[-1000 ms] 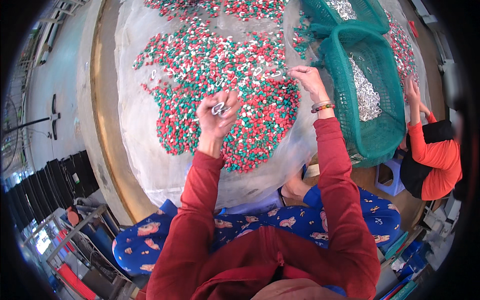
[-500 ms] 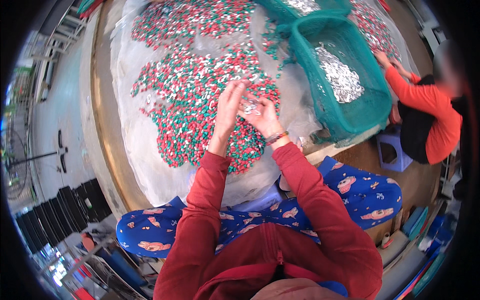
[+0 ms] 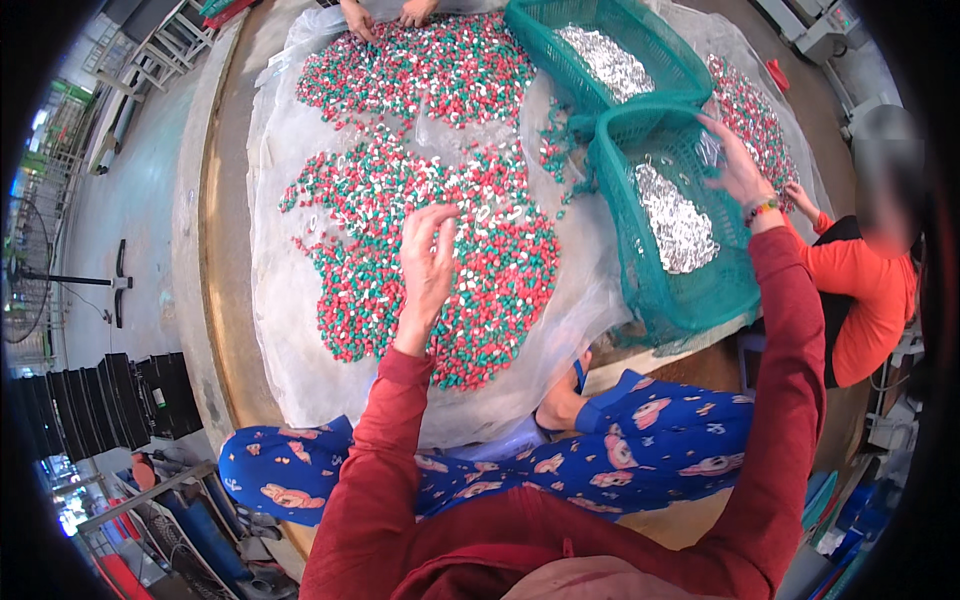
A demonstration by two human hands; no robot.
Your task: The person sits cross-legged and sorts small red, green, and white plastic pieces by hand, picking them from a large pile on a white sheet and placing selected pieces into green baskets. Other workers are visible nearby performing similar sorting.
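My left hand hovers over the near part of a spread pile of small red, green and white pieces, fingers loosely bent and apart, with nothing visible in it. My right hand is stretched out over the right rim of the nearer green mesh basket, its fingers spread. Just beside those fingers there is a pale, shiny patch that I cannot make out. A heap of white link-like pieces lies inside this basket.
A second green basket with white pieces stands behind. Another person's hands work at the far pile. At the right crouches a person in an orange top, near a further pile. A plastic sheet lies beneath the pieces.
My hands have parted. The right one, which held white pieces, has swung right over the nearer basket and spread its fingers; the left stays above the pile. Another person's hands now show at the top.
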